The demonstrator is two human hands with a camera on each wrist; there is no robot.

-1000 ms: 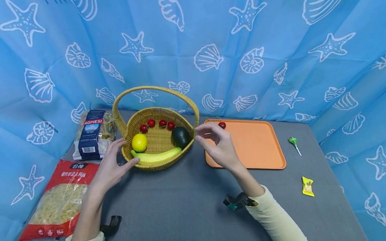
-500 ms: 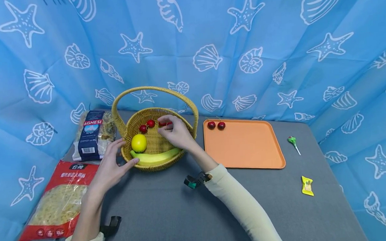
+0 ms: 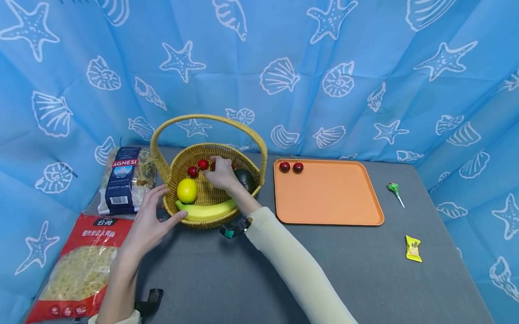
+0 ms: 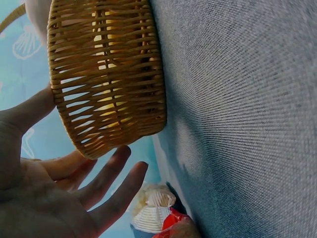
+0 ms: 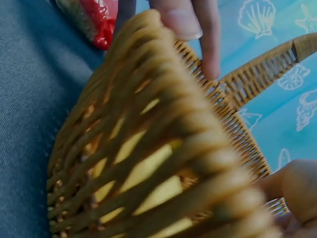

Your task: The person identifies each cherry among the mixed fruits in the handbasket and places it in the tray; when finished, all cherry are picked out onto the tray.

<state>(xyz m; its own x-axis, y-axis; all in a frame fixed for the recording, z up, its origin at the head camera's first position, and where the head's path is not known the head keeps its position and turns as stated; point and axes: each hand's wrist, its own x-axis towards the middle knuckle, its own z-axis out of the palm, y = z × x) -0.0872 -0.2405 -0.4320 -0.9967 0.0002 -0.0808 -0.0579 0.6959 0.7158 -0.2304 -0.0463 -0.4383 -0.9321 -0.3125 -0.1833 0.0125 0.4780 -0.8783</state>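
Note:
In the head view, a wicker basket (image 3: 214, 224) with a tall handle holds a yellow lemon (image 3: 187, 190), a banana (image 3: 209, 212), a dark green avocado (image 3: 245, 179) and red cherries (image 3: 203, 164). My left hand (image 3: 147, 225) touches the basket's left end, thumb at the front rim and fairly straight fingers spread along the side. My right hand (image 3: 222, 174) reaches inside, bent fingers right at the cherries by the back wall and partly covering them. I cannot tell whether it grips them. Two more cherries (image 3: 291, 167) lie on an orange tray (image 3: 329, 197).
Left of the basket are a dark blue pasta bag (image 3: 123, 181) and a red pasta bag (image 3: 80, 268). At the right of the grey table (image 3: 229, 287) lie a green lollipop (image 3: 393, 188) and a yellow wrapped candy (image 3: 413, 248). A blue curtain (image 3: 238, 53) hangs behind.
My right hand has left the tray side, where two cherries now show, and moved left and down into the basket to the cherries there. My left hand has stayed at the basket.

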